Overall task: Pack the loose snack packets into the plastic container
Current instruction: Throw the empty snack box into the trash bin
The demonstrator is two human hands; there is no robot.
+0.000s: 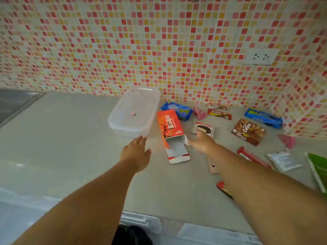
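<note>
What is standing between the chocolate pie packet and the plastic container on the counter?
The opened orange carton lies flat on the counter between the chocolate pie packet and the clear plastic container. The right hand is at the packet and would have to lift it over the carton. Only a small binder clip lies inside the container.

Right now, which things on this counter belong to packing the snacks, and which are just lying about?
For the job: clear plastic container; round chocolate pie packet; long blue biscuit packet; brown cookie packet.
Lying about: opened orange carton; small pink clip in the container; white wall socket.
</note>
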